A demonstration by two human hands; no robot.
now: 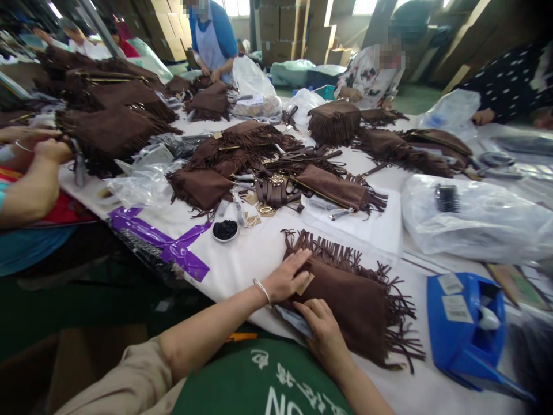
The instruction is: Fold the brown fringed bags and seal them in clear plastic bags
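A dark brown fringed bag (349, 294) lies flat on the white table before me, its fringe spread along the far and right edges. My left hand (285, 278) rests on the bag's left part, fingers stretched out over it, beside a small tan tag (305, 284). At the near edge, my right hand (322, 328) grips the bag's rim with bent fingers; its thumb is hidden. A greyish, shiny strip (294, 319) pokes out under that edge, between my two hands; its kind is unclear.
A blue tape dispenser (458, 323) stands to the right. Beyond my hands are a small dish of black material (225, 230), leather straps (272, 190), more brown bags (332, 187) and a plastic bag (470, 219). Purple tape (185, 251) marks the left edge. Co-workers surround the table.
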